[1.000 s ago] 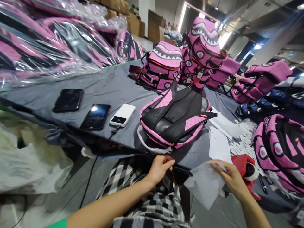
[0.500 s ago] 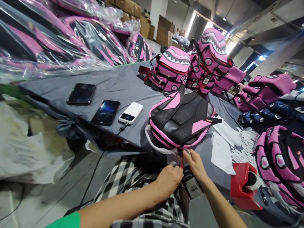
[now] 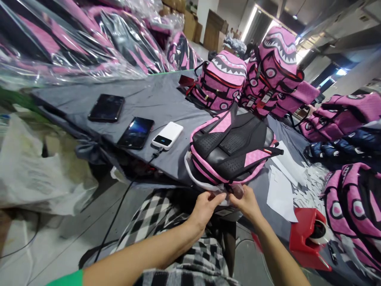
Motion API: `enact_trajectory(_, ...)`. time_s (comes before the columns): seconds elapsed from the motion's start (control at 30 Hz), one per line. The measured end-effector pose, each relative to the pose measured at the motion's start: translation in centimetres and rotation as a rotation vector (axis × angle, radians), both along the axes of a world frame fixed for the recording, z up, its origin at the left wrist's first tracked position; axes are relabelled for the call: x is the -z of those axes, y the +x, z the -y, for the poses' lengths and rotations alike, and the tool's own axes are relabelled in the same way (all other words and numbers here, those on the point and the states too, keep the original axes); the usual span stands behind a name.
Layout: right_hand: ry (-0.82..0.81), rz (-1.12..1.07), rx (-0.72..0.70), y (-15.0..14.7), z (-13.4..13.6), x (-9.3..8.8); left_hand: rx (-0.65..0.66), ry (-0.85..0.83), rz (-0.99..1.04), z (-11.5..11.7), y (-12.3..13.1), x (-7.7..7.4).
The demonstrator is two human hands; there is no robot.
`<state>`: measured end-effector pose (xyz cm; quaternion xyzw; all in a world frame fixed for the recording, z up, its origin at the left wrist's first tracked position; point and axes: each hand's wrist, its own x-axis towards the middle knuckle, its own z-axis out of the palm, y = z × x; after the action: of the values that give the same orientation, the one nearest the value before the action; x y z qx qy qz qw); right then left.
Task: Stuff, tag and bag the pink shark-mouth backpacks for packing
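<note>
A pink and black backpack (image 3: pixel 235 139) lies on the table in front of me, with its padded back panel and straps facing up. Whitish translucent plastic (image 3: pixel 193 174) runs round its near left edge and bunches at the near end. My left hand (image 3: pixel 205 208) pinches this plastic between thumb and fingers, just below the bag. Close by on the right, my right hand (image 3: pixel 245 203) is closed on the same bunched plastic. A pale label shows partly beneath the hands, mostly hidden.
Left of the backpack lie a white power bank (image 3: pixel 167 135) with a cable, a phone (image 3: pixel 136 132) and a dark device (image 3: pixel 106 107). Pink backpacks (image 3: pixel 222 79) stand behind. At right are paper sheets (image 3: pixel 281 194), a red tape dispenser (image 3: pixel 308 238) and more backpacks (image 3: pixel 354 206).
My left hand has moved up towards the bag's near end, and its grip has turned into a pinch. The dark tag with a label that hung by my right hand is now mostly out of sight.
</note>
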<state>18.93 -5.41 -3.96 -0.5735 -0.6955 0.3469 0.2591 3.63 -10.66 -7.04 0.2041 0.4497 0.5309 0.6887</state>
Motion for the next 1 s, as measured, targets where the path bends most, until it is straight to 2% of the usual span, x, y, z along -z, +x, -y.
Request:
enact_trajectory(0.1,0.038,0.023,-0.018,0.2,0.0,0.0,-0.066,-0.095,0.070,-0.7,0.8,0.0)
enact_trajectory(0.27,0.168,0.068,-0.111,1.6,0.1,-0.4,-0.171,-0.196,0.307,-0.9,2.1,1.1)
enact_trajectory(0.47,0.679,0.333,-0.084,1.3,0.8,-2.6,-0.203,-0.252,0.376,-2.9,3.7,2.3)
enact_trajectory(0.63,0.944,0.692,-0.097,-1.7,2.5,-4.0,-0.210,-0.213,0.445,-2.9,3.6,1.9)
enact_trajectory(0.7,0.992,0.781,-0.087,-2.9,3.1,-3.6,-0.205,-0.179,0.460,-2.2,3.2,1.4)
enact_trajectory(0.8,1.018,0.864,-0.109,-3.9,3.7,-2.1,-0.193,-0.136,0.452,-1.4,2.6,0.8)
enact_trajectory(1.0,1.027,0.884,-0.155,-3.1,5.0,0.5,-0.180,-0.074,0.402,-0.9,1.8,0.6)
